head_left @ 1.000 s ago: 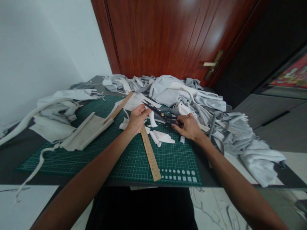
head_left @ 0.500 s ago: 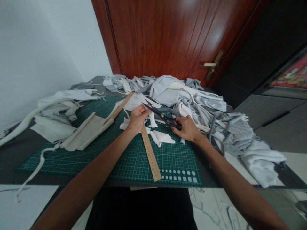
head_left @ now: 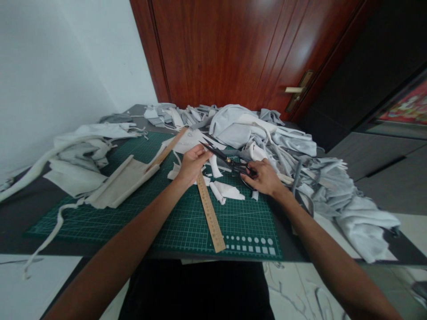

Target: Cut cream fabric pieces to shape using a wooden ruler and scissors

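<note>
My right hand [head_left: 263, 177] grips the handles of black scissors [head_left: 224, 159], whose open blades point up and left. My left hand [head_left: 192, 163] is closed on a piece of white fabric [head_left: 188, 142] right at the blade tips. Both hands hover over a green cutting mat [head_left: 187, 218]. A wooden ruler [head_left: 209, 212] lies on the mat just below my left hand. Small cut white scraps [head_left: 228, 190] lie between the two hands.
A big heap of grey and white cloth [head_left: 287, 146] covers the table's right and back. Folded beige fabric [head_left: 123, 182] and more cloth [head_left: 83, 146] lie on the left, with a second wooden ruler [head_left: 168, 149] beside them. A brown door [head_left: 240, 49] stands behind the table.
The scissors' blades have opened and shut slightly at the fabric edge; both hands have stayed in nearly the same place.
</note>
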### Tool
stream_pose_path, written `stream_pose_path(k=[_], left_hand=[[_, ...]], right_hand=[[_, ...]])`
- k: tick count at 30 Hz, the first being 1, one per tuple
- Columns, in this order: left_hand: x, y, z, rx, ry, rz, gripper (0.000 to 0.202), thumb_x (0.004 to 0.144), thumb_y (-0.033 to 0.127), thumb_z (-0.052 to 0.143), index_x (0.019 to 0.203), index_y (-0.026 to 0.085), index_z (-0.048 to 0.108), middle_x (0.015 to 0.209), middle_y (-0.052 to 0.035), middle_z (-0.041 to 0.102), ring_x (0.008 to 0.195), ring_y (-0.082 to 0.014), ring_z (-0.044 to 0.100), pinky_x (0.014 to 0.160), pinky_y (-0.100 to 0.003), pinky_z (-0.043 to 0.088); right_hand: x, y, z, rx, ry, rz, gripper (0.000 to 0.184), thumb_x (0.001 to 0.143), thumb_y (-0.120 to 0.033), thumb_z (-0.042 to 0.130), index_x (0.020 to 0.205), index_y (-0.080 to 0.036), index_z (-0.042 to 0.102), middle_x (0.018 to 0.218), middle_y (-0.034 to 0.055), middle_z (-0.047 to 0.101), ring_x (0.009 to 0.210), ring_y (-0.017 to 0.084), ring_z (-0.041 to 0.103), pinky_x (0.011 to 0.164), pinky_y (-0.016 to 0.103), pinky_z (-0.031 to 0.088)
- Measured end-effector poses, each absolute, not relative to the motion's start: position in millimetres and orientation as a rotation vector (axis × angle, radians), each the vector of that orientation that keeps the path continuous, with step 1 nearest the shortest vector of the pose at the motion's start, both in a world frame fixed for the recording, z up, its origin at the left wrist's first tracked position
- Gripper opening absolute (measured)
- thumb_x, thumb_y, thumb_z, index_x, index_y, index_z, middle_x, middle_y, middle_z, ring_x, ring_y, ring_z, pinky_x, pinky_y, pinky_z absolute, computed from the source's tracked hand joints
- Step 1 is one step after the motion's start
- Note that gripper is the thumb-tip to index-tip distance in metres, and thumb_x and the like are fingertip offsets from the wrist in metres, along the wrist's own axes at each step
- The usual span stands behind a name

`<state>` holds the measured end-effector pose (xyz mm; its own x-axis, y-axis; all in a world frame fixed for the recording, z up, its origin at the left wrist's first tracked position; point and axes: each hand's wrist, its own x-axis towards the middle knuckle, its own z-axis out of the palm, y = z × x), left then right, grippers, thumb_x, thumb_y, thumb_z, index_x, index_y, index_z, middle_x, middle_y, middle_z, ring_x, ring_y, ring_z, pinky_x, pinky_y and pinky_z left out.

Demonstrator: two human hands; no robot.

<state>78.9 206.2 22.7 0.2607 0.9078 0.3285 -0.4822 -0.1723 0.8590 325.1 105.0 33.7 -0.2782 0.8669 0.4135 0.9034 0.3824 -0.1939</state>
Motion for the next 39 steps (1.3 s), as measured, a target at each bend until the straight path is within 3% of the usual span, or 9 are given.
stream_pose_path(k=[9, 15, 22, 32, 39], left_hand=[[78.1, 207.2, 21.8, 1.175, 0.477, 1.304, 0.034, 0.071, 0.025, 0.088, 0.101, 0.016, 0.074, 0.093, -0.0054, 0.078, 0.088, -0.0165, 0.072, 0.081, -0.027, 0.056], [78.2, 206.4, 22.5, 1.153, 0.512, 1.306, 0.038, 0.064, 0.023, 0.091, 0.097, 0.016, 0.073, 0.084, -0.0015, 0.077, 0.074, -0.0126, 0.069, 0.069, -0.022, 0.054], [78.0, 207.4, 22.0, 1.186, 0.509, 1.307, 0.038, 0.066, 0.023, 0.089, 0.1, 0.015, 0.073, 0.09, -0.003, 0.078, 0.083, -0.0146, 0.071, 0.081, -0.026, 0.055], [77.1, 207.1, 23.7, 1.167, 0.502, 1.298, 0.042, 0.067, 0.027, 0.091, 0.102, 0.015, 0.073, 0.089, -0.0033, 0.078, 0.083, -0.0149, 0.072, 0.082, -0.026, 0.056], [77.0, 207.6, 23.5, 1.166, 0.527, 1.298, 0.037, 0.065, 0.02, 0.089, 0.098, 0.015, 0.073, 0.084, -0.0012, 0.076, 0.076, -0.013, 0.07, 0.076, -0.025, 0.056]], right_hand=[[328.3, 103.7, 37.4, -1.563, -2.195, -0.102, 0.036, 0.095, -0.053, 0.052, 0.074, -0.023, 0.05, 0.066, 0.0022, 0.062, 0.067, 0.022, 0.057, 0.082, 0.039, 0.035], [324.2, 104.7, 32.4, -1.546, -2.223, -0.112, 0.03, 0.091, -0.049, 0.054, 0.077, -0.023, 0.049, 0.07, 0.0033, 0.063, 0.071, 0.024, 0.059, 0.082, 0.039, 0.035], [331.0, 105.6, 34.5, -1.529, -2.221, -0.159, 0.036, 0.093, -0.054, 0.054, 0.076, -0.023, 0.05, 0.069, 0.0031, 0.061, 0.069, 0.023, 0.057, 0.081, 0.037, 0.033], [329.9, 105.2, 36.5, -1.503, -2.216, -0.113, 0.043, 0.099, -0.055, 0.047, 0.071, -0.022, 0.048, 0.066, 0.0026, 0.06, 0.064, 0.02, 0.054, 0.08, 0.038, 0.033], [324.5, 104.4, 32.3, -1.547, -2.219, -0.12, 0.032, 0.091, -0.05, 0.055, 0.076, -0.022, 0.05, 0.069, 0.0032, 0.062, 0.069, 0.022, 0.057, 0.081, 0.039, 0.034]])
